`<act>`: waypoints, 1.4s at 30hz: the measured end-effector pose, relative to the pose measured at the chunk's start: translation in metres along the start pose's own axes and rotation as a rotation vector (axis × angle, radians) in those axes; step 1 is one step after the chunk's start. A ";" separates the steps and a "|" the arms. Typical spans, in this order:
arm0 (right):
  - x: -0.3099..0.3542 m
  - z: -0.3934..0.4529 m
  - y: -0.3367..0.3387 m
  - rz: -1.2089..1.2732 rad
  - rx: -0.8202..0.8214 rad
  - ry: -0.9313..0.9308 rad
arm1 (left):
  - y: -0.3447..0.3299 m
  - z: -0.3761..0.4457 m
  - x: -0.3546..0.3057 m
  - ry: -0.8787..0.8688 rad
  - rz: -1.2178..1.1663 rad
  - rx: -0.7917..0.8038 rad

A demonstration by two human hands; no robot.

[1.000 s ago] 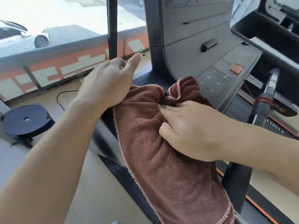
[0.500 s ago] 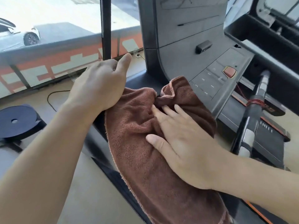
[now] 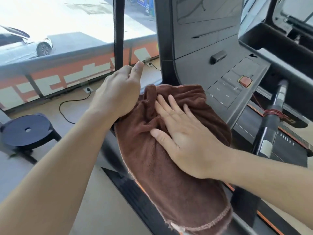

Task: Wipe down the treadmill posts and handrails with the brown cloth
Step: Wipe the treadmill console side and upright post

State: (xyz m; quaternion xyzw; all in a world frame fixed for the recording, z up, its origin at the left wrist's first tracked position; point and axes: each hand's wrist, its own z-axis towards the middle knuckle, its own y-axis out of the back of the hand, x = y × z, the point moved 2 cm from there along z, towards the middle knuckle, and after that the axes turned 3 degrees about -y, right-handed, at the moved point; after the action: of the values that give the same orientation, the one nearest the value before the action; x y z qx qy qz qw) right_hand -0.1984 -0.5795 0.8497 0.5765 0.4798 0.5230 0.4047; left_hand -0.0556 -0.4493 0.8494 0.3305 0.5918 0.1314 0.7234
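While a brown terry cloth (image 3: 169, 158) is draped over the dark left treadmill handrail (image 3: 108, 146), the right hand (image 3: 184, 138) is pressed flat with 4 fingers spread; the left hand (image 3: 116, 94) is curled over its edge (grip hidden). Bunched folds could slip off, or the red stop button (image 3: 245, 81) be nudged.

A dark blue round stool (image 3: 28, 130) with a hole in the middle of its seat stands on the pale floor (image 3: 108, 197) at the left, and near it a black cable (image 3: 67, 106) curls across the floor up to a wall socket (image 3: 88, 89) under the window. Through the glass a white car (image 3: 22, 46) is parked on bright pavement, above a low wall banded in orange and cream (image 3: 59, 77), and a black window post (image 3: 119, 31) rises between the panes.
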 end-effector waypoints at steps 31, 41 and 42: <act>-0.044 -0.168 -0.010 0.214 0.229 0.312 | -0.105 -0.224 -0.035 -0.593 -0.233 -0.547; -0.057 -0.245 -0.009 -0.171 0.276 0.269 | -0.160 -0.320 -0.057 -0.110 -0.438 -0.918; -0.057 -0.241 -0.013 -0.155 0.233 0.285 | -0.173 -0.329 -0.060 -0.023 -0.564 -0.878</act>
State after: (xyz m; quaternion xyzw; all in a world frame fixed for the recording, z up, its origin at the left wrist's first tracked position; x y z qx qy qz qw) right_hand -0.4383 -0.6404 0.8547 0.5011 0.6323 0.5076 0.3023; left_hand -0.4165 -0.5068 0.7593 -0.1747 0.5391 0.1635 0.8075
